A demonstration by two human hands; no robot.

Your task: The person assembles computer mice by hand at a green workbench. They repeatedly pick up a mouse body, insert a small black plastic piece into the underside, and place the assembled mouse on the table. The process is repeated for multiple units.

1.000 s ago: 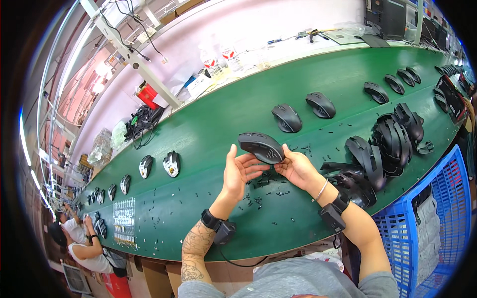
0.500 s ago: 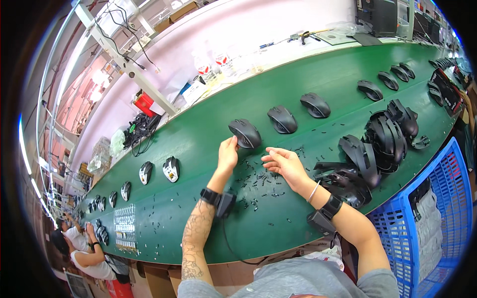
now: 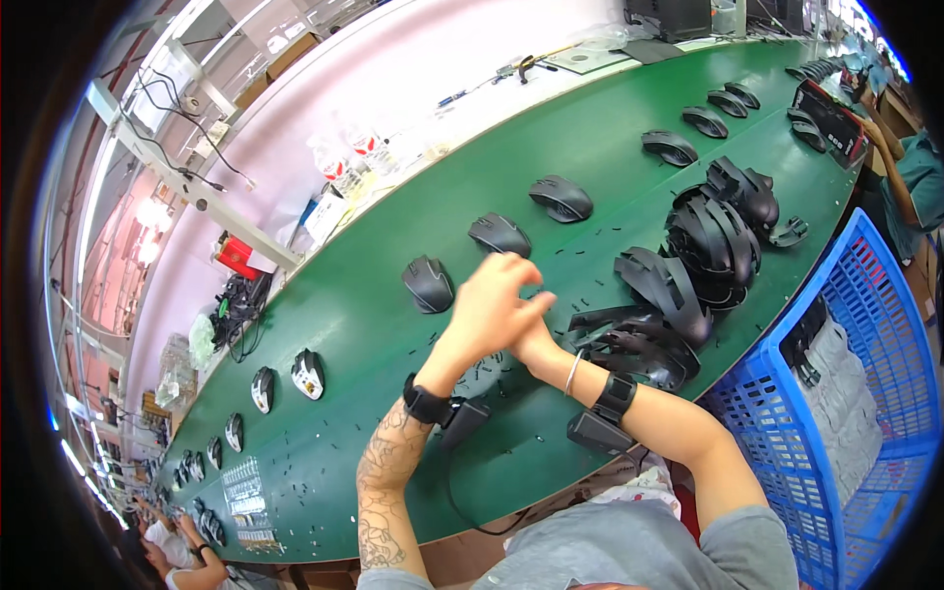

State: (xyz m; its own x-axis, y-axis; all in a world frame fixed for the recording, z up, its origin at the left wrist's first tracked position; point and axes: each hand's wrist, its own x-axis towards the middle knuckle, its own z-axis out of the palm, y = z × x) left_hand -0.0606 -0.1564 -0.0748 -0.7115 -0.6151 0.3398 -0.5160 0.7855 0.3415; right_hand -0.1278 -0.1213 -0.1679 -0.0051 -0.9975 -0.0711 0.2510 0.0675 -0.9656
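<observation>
My left hand (image 3: 489,307) reaches across in front of my right hand, its fingers half curled and its thumb apart from them; I see nothing held there. My right hand (image 3: 534,346) is mostly covered by the left, so its fingers are hidden. Just beyond the left fingers lies a black computer mouse (image 3: 500,233). Another black mouse (image 3: 428,284) rests to the left of my hands, and a third mouse (image 3: 561,199) lies farther right. Small black plastic pieces (image 3: 482,378) are scattered on the green work surface (image 3: 364,442) below my hands.
Black mouse shells (image 3: 713,246) are heaped to the right, near a blue crate (image 3: 860,393). More mice (image 3: 670,148) line the far right. Partly white mouse bodies (image 3: 307,374) and a sheet of small parts (image 3: 250,503) lie left. Other people work at both ends.
My left hand has left the mouse it touched and crossed rightward over my right hand. The view has shifted, and the mice stand at a different spacing around my hands.
</observation>
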